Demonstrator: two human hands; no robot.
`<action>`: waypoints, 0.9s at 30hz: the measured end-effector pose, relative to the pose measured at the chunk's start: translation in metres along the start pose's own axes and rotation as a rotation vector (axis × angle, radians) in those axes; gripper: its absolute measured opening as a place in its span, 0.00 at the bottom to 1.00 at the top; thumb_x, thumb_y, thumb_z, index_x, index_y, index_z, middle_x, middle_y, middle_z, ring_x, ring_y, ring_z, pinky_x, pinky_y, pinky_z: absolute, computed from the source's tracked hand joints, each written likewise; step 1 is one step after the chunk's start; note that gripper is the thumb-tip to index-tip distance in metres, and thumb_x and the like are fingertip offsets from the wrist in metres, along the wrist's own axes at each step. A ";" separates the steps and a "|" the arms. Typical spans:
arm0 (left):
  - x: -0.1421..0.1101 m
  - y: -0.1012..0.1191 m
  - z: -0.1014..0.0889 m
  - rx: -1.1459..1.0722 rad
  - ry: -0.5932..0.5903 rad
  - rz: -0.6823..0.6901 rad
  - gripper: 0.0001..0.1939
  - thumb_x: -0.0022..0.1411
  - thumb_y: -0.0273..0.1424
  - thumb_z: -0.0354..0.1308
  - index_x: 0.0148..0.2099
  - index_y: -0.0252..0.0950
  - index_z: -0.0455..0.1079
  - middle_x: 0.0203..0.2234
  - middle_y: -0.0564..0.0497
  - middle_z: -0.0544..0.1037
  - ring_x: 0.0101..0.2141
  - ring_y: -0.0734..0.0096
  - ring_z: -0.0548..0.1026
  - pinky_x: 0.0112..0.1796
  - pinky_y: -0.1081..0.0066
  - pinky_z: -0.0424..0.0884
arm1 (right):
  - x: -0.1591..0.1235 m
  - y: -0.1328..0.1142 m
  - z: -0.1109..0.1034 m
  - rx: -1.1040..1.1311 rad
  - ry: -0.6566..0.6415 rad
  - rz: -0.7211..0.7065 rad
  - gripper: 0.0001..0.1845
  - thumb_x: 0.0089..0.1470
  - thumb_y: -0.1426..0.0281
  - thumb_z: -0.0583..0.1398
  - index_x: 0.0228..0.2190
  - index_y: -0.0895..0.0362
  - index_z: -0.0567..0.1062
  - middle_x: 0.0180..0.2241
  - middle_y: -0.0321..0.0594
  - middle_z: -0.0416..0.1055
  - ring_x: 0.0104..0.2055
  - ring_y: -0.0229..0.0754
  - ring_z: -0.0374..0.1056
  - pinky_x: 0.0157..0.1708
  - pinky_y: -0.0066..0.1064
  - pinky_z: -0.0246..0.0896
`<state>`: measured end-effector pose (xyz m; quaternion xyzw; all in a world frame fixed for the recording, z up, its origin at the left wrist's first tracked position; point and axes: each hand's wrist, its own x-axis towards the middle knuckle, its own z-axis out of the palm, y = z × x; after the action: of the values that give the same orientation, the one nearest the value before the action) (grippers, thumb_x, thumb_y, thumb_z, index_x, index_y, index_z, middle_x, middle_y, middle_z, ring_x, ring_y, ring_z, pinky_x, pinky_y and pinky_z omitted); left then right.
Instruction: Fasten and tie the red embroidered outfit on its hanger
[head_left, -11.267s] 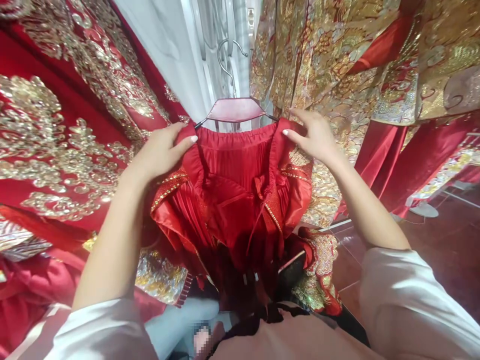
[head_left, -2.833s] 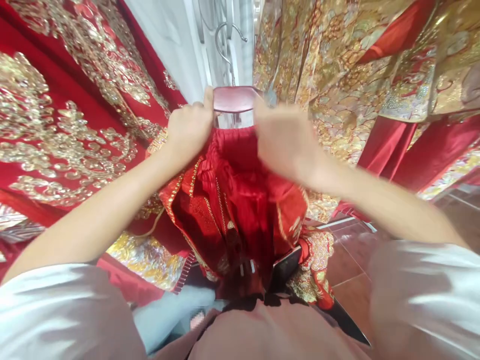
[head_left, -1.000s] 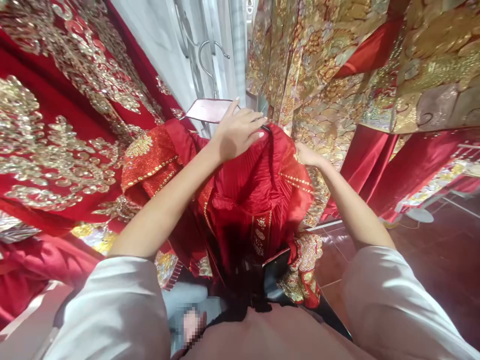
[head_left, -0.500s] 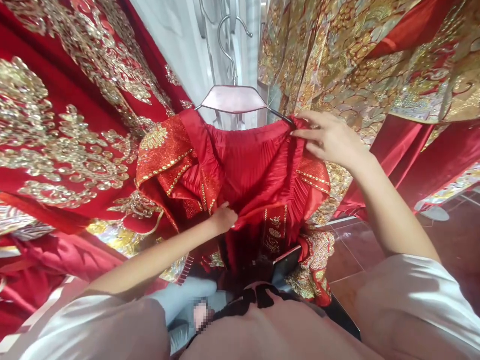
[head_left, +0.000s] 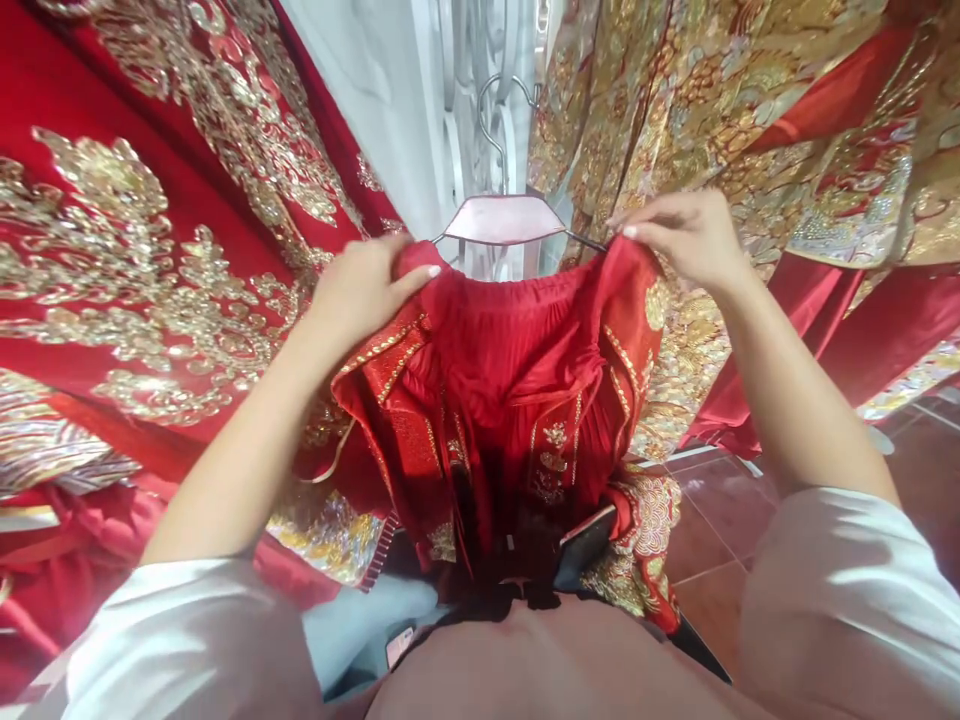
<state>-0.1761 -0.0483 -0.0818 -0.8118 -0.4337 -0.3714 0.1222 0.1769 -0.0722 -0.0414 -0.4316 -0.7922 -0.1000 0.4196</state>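
Both sets of fingers (head_left: 415, 285) (head_left: 651, 237) seemingly pinch red garment (head_left: 510, 325)

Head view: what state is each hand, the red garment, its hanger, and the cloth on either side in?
Left hand: gripping the garment's shoulder on its side.
Right hand: pinching the other shoulder.
Red garment: on the hanger, neckline open.
Hanger: hook up; cannot tell whether hooked onto anything.
Sequined red cloth, left: hanging.
Gold-patterned cloth, right: hanging.

Garment (head_left: 517, 330): red, edged in gold dots. Hanger (head_left: 504, 219): pinkish white. Left drape (head_left: 150, 290): red, scrolled in gold sequins. Right cloth (head_left: 697, 140): gold, scale-patterned.
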 end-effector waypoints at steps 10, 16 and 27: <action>-0.015 -0.010 0.016 -0.188 0.052 -0.043 0.21 0.65 0.43 0.42 0.25 0.37 0.62 0.17 0.55 0.63 0.23 0.72 0.60 0.27 0.70 0.57 | 0.009 -0.016 0.026 -0.251 0.019 0.090 0.20 0.56 0.53 0.55 0.32 0.57 0.76 0.29 0.42 0.74 0.33 0.43 0.68 0.38 0.36 0.62; -0.009 -0.008 0.017 -0.179 0.084 -0.092 0.23 0.65 0.43 0.48 0.21 0.36 0.53 0.18 0.56 0.53 0.24 0.76 0.52 0.29 0.72 0.57 | -0.046 -0.004 0.016 -0.231 0.121 0.113 0.26 0.54 0.49 0.53 0.30 0.58 0.75 0.22 0.37 0.66 0.23 0.36 0.59 0.27 0.32 0.54; 0.042 -0.042 0.009 -0.550 -0.191 -0.249 0.28 0.60 0.47 0.49 0.27 0.23 0.66 0.15 0.60 0.62 0.18 0.89 0.60 0.31 0.64 0.67 | -0.047 0.044 0.035 0.512 0.024 0.377 0.32 0.44 0.40 0.57 0.17 0.58 0.69 0.17 0.33 0.65 0.22 0.33 0.64 0.27 0.30 0.60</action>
<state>-0.1904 0.0073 -0.0633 -0.7863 -0.4223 -0.4091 -0.1897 0.2032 -0.0557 -0.1080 -0.4500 -0.6927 0.1769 0.5351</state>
